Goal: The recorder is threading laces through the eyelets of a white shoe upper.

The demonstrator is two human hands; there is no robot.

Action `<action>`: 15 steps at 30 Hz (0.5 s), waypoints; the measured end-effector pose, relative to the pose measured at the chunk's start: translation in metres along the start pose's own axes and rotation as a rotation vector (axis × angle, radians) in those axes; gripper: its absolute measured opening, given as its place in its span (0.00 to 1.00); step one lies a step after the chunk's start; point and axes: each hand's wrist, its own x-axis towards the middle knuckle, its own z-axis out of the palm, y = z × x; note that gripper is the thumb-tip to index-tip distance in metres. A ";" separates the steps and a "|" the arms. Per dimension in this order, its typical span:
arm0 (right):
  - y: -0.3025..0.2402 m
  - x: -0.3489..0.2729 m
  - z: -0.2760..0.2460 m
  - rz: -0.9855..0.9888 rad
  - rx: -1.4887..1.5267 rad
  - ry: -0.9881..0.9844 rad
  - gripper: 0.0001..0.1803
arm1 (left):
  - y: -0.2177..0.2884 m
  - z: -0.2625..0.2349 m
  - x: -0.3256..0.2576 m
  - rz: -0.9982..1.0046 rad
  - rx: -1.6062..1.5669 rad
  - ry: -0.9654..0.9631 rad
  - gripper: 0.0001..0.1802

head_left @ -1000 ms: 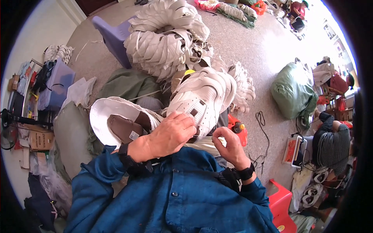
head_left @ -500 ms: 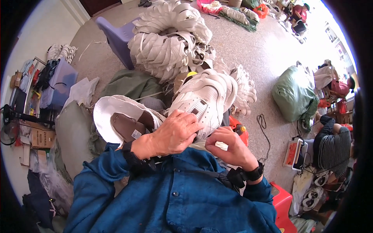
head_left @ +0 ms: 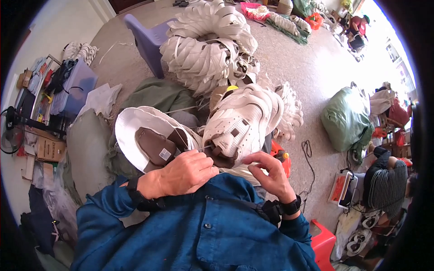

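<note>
Before me lies a stack of white shoe uppers [head_left: 248,115], nested together, with perforated mesh and a brown lining showing at the near opening. My left hand [head_left: 190,170] is closed just left of that opening, knuckles up. A thin light strand or tool reaches from its fingers toward the brown lining; its kind is too small to tell. My right hand [head_left: 270,174] is at the near right edge of the uppers, thumb and fingers apart, with nothing visible between them. Left of the stack, more white pieces with brown insole-shaped parts [head_left: 153,145] stand nested, one bearing a small white label.
Coils of white uppers [head_left: 212,34] are heaped ahead, beside a purple chair [head_left: 147,40]. A green sack [head_left: 346,117] stands at right, near a person in a striped shirt [head_left: 386,183]. A red stool [head_left: 322,241] is close on my right; cardboard boxes [head_left: 50,148] sit left.
My left hand has drawn back toward me and left, off the upper, uncovering the brown-lined opening. My right hand's fingers have spread from a curled position. The view has shifted slightly.
</note>
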 end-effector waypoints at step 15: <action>0.013 0.020 0.016 0.151 0.707 0.491 0.17 | -0.034 -0.056 0.103 0.217 0.283 0.127 0.13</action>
